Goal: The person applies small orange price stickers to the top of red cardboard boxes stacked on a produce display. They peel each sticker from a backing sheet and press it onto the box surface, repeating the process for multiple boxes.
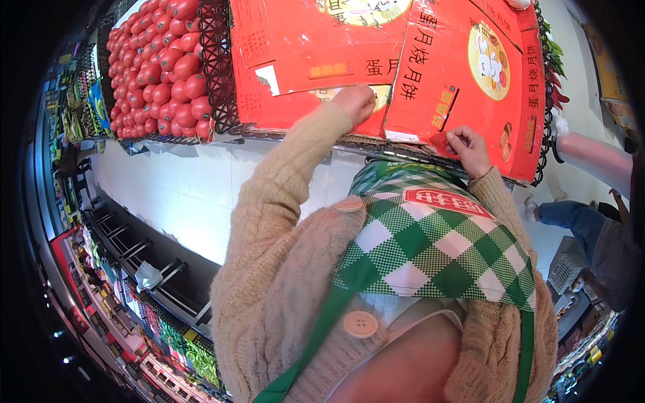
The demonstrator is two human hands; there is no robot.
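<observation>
Flattened red cardboard sheets [322, 108] with printed rabbits and writing overlap on a black lattice-sided display stand. My left hand [358, 103] is curled over them at the lower edge of an upper sheet; its fingertips are hidden, so its hold cannot be told. To the right, my right hand [467, 147] has thumb and fingertips at a torn flap of red cardboard [441, 142] near the front edge. The flap seems pinched between them. A larger red sheet [448, 75] lies on top at the right, its lower left corner torn to a pale layer.
Stacked tomatoes [174, 75] stand left of the black lattice divider [219, 75]. Green and red peppers [554, 75] lie beyond the right edge, near a wrapped cylindrical roll [594, 153]. Another person [574, 216] is at the right, near a grey crate [565, 264].
</observation>
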